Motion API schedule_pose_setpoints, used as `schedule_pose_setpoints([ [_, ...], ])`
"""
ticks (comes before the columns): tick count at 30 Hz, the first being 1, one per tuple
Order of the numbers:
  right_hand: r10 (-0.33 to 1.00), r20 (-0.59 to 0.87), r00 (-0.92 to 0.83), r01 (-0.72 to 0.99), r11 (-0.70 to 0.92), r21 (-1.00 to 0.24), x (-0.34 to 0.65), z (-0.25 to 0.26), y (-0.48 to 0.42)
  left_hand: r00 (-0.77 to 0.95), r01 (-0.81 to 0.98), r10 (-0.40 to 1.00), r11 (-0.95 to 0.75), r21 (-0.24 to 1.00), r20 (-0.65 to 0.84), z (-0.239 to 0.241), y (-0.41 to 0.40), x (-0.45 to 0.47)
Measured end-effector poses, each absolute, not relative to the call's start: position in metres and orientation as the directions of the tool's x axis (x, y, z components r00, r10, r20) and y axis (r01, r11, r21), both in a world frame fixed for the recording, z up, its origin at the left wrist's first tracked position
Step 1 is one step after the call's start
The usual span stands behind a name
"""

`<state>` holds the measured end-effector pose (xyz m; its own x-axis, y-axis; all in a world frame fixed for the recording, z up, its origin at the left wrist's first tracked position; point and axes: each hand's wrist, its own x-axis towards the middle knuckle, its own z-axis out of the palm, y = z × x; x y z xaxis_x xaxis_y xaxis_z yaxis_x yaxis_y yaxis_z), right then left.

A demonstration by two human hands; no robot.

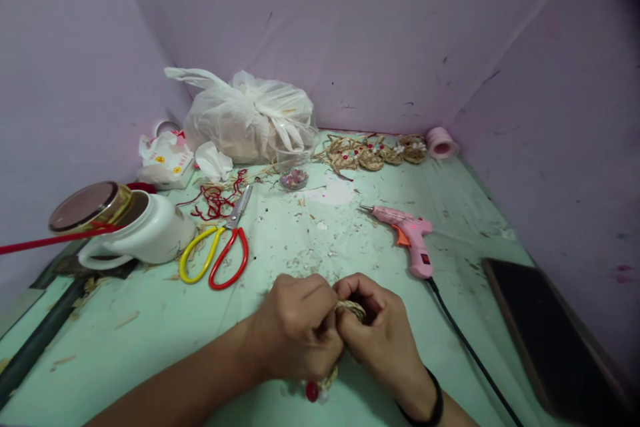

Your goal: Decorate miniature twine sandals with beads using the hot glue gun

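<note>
Both hands meet near the front of the table around a braided straw cord [351, 309]. My left hand [300, 327] is closed on it, its fingertips pressed together. Thumb and fingers of my right hand [377, 327] pinch the looped end of the cord; a black band circles that wrist. Below my left hand a red bead [313, 391] hangs beside the cord, with paler beads next to it. My fingers cover most of the piece between them.
Scissors [233, 220] and a white mug [160, 230] lie left; a pink glue gun [405, 230] and dark phone-like slab [545, 340] are right. Behind stand a cup of beads [294, 177], a plastic bag [250, 117], braided straw pieces [370, 155] and a pink spool [442, 142].
</note>
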<state>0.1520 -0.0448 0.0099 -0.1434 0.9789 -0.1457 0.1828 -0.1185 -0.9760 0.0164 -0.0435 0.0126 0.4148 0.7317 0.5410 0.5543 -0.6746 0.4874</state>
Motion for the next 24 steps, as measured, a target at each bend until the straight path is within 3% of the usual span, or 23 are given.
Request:
schedule_pose_setpoints([
  [4,0.991,-0.089,-0.098,0.209,-0.067,-0.976,0.151,0.011,-0.048,0.517,0.612,0.687,-0.714,0.34,0.51,0.005,-0.046,0.015],
  [7,0.992,-0.1,-0.078,0.171,-0.085,-0.981,0.152,0.013,-0.048,0.556,0.613,0.672,-0.729,0.305,0.489,0.009,-0.044,0.016],
  [10,0.968,-0.218,-0.128,-0.021,-0.222,-0.975,0.156,0.013,-0.043,0.516,0.59,0.772,-0.635,0.498,0.371,0.026,-0.034,0.012],
  [12,0.94,-0.299,-0.166,-0.168,-0.325,-0.931,0.159,0.009,-0.037,0.483,0.581,0.861,-0.452,0.677,0.16,0.042,-0.024,0.002],
  [14,0.927,-0.349,-0.138,-0.263,-0.374,-0.889,0.162,0.004,-0.031,0.434,0.616,0.901,-0.295,0.731,-0.002,0.054,-0.013,-0.015],
  [16,0.922,-0.38,-0.081,-0.32,-0.385,-0.866,0.164,0.0,-0.026,0.214,0.79,0.977,-0.176,0.587,0.003,0.058,-0.005,-0.037],
  [18,0.912,-0.408,-0.049,-0.36,-0.397,-0.844,0.165,-0.003,-0.023,0.019,0.962,0.996,0.004,0.274,-0.082,0.053,0.0,-0.057],
  [20,0.902,-0.429,-0.043,-0.383,-0.411,-0.827,0.165,-0.002,-0.021,-0.071,0.997,0.983,0.076,0.022,-0.168,0.044,0.001,-0.07],
  [22,0.894,-0.446,-0.042,-0.397,-0.425,-0.814,0.164,0.0,-0.021,-0.128,0.99,0.97,0.113,-0.082,-0.207,0.037,-0.001,-0.075],
  [24,0.888,-0.457,-0.051,-0.408,-0.436,-0.802,0.164,0.002,-0.021,-0.178,0.982,0.963,0.159,-0.105,-0.204,0.033,-0.003,-0.074],
])
